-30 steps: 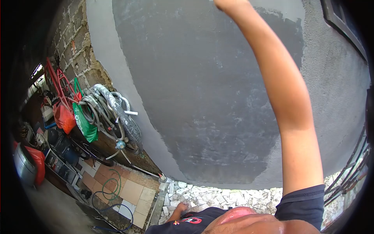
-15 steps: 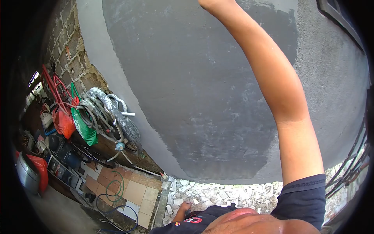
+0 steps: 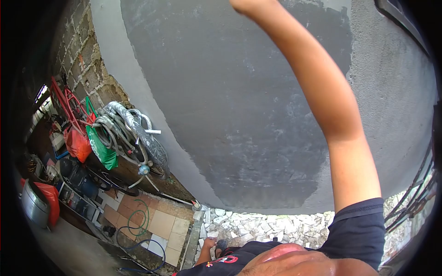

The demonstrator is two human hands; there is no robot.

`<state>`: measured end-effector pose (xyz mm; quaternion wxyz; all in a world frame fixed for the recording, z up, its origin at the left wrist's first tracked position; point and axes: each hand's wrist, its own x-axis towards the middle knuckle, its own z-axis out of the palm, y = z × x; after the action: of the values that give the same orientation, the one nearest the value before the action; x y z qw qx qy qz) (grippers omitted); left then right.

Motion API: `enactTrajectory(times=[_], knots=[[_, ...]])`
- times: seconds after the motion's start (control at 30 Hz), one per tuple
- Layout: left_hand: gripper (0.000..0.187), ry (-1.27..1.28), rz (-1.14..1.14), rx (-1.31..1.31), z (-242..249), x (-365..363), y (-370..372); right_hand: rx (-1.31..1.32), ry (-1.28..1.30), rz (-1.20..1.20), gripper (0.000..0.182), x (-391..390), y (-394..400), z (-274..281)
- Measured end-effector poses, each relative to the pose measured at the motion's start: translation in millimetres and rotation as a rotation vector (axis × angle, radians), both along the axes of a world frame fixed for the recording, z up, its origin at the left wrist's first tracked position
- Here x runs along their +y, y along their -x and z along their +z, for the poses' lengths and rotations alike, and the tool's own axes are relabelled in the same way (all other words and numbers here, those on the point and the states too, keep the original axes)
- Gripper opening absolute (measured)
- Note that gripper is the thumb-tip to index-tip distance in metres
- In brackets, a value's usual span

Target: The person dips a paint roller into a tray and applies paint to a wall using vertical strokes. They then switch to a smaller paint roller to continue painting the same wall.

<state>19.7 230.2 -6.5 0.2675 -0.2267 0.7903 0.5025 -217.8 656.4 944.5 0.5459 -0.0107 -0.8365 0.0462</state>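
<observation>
My right arm reaches up across the grey wall [image 3: 221,106]; only the heel of my right hand [image 3: 244,5] shows at the top edge, near the darker coated area. Its fingers, and anything they hold, are out of frame. Low beside my dark shirt [image 3: 357,230], my left hand [image 3: 210,242] hangs above the white stone rubble [image 3: 262,225]. Its fingers look curled in, small in view, and I cannot make out what is in them. The dark grey coat has uneven edges, with paler bands on both sides.
Coiled hoses [image 3: 122,124], a green bag [image 3: 102,149] and a red bag [image 3: 77,143] hang at the left. Below them are floor tiles [image 3: 161,225] with a thin hose [image 3: 138,221]. Dark cables [image 3: 416,193] run at the lower right.
The view has shifted slightly. My left hand sits a little further left, and a foot shows beside it. My right arm stays raised, its hand slightly further left at the top edge.
</observation>
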Motion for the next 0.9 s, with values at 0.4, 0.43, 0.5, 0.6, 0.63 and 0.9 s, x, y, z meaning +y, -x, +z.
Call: enactTrajectory(times=[0.4,0.43,0.5,0.6,0.63,0.9], knots=[[0.038,0.139,-0.17,0.033,-20.1,40.4,12.7,0.04,0.05,-0.077,0.03,-10.5,-15.0,12.2],[0.041,0.209,-0.194,0.086,-6.7,41.2,8.7,0.032,0.044,-0.077,0.03,-10.9,-15.9,-4.5],[0.047,0.062,-0.171,0.015,-39.0,40.5,21.8,-0.035,-0.013,-0.158,0.029,-6.2,-18.2,-42.6],[0.043,0.049,-0.132,0.019,-49.4,50.5,21.7,-0.24,0.25,0.07,0.077,-13.1,-77.6,-117.0],[0.043,0.041,-0.132,0.02,-46.0,51.7,18.8,-0.237,0.222,0.048,0.075,-8.4,-76.6,-138.2],[0.038,0.027,-0.045,-0.019,-49.0,30.0,17.2,-0.263,0.525,0.247,0.076,-12.4,-86.2,-104.9]])
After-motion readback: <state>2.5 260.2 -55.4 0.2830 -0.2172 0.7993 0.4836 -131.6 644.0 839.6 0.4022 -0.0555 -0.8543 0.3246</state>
